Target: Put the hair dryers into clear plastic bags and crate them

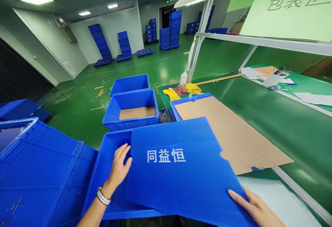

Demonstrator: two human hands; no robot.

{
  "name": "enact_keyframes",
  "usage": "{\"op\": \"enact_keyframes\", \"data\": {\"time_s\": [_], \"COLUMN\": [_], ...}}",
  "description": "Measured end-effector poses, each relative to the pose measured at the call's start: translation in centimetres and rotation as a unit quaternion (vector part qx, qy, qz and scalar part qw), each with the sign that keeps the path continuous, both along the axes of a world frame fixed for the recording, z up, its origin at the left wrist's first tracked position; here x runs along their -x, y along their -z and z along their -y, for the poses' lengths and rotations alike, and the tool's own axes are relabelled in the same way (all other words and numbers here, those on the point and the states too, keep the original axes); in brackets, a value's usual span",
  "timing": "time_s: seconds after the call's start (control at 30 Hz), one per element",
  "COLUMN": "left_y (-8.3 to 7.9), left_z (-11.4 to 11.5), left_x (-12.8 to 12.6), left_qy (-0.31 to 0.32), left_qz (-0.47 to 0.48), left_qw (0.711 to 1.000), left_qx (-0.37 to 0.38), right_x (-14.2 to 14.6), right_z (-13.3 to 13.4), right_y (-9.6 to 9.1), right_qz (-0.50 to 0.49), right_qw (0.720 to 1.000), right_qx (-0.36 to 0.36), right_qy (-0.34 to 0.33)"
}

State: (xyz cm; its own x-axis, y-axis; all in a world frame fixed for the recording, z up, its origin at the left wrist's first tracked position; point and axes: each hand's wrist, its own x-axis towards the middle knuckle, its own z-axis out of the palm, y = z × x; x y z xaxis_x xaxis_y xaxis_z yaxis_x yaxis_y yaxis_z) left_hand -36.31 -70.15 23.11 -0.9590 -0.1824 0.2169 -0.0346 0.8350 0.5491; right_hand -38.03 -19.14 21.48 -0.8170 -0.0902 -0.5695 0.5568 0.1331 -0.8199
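A flat blue plastic sheet (pixel 171 182) with white lettering lies tilted across the right part of an open blue bin (pixel 109 171). At its lower right edge, my right hand (pixel 255 204) grips it, thumb on top and the other fingers partly hidden. My left hand (pixel 120 166) is over the bin beside the sheet's left edge, fingers apart and holding nothing. Whether its fingertips touch the sheet I cannot tell. Part of the bin's inside is hidden under the sheet. A large brown cardboard sheet (pixel 228 133) lies on the workbench to the right.
Two more blue bins (pixel 131 121) stand beyond, the nearer with cardboard inside. Large blue crates (pixel 38 171) are at my left. On the green workbench (pixel 249 99) lie yellow cloths (pixel 193 88) and a white bottle (pixel 183 78). A metal post (pixel 201 40) rises from it.
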Motion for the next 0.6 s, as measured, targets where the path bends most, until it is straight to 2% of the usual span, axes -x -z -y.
{"op": "enact_keyframes", "data": {"time_s": [0.03, 0.1, 0.13, 0.17, 0.23, 0.3, 0.37, 0.4, 0.5, 0.53, 0.6], "left_y": [0.8, 2.4, 3.2, 4.1, 6.2, 8.7, 11.5, 13.0, 17.4, 18.8, 21.5], "left_z": [-0.9, -2.5, -3.0, -3.4, -3.7, -3.8, -3.8, -3.8, -4.0, -4.0, -3.9], "left_x": [0.6, 1.6, 2.1, 2.6, 3.7, 4.8, 5.6, 5.8, 6.4, 6.6, 7.0], "left_qy": [0.045, 0.123, 0.153, 0.177, 0.206, 0.209, 0.202, 0.199, 0.187, 0.182, 0.177], "left_qz": [0.045, 0.131, 0.168, 0.202, 0.277, 0.358, 0.418, 0.436, 0.452, 0.451, 0.453], "left_qw": [0.998, 0.983, 0.973, 0.962, 0.937, 0.908, 0.883, 0.875, 0.868, 0.869, 0.869], "left_qx": [0.009, 0.025, 0.032, 0.038, 0.049, 0.058, 0.064, 0.067, 0.084, 0.089, 0.092], "right_x": [1.2, 3.1, 3.7, 4.1, 4.0, 3.0, 1.0, -0.3, -4.7, -6.1, -8.4], "right_z": [2.7, 7.7, 10.2, 12.5, 16.7, 19.9, 21.6, 21.9, 21.5, 21.1, 20.1], "right_y": [-0.6, -0.3, 0.5, 1.5, 3.7, 5.9, 7.8, 8.8, 11.5, 12.2, 12.8], "right_qz": [-0.018, -0.078, -0.102, -0.106, -0.089, -0.086, -0.141, -0.188, -0.347, -0.386, -0.447], "right_qw": [0.999, 0.988, 0.973, 0.947, 0.920, 0.911, 0.888, 0.865, 0.775, 0.755, 0.741], "right_qx": [0.012, -0.036, -0.099, -0.197, -0.291, -0.336, -0.387, -0.420, -0.498, -0.502, -0.471], "right_qy": [-0.039, -0.131, -0.181, -0.231, -0.246, -0.224, -0.205, -0.199, -0.177, -0.170, -0.170]}}
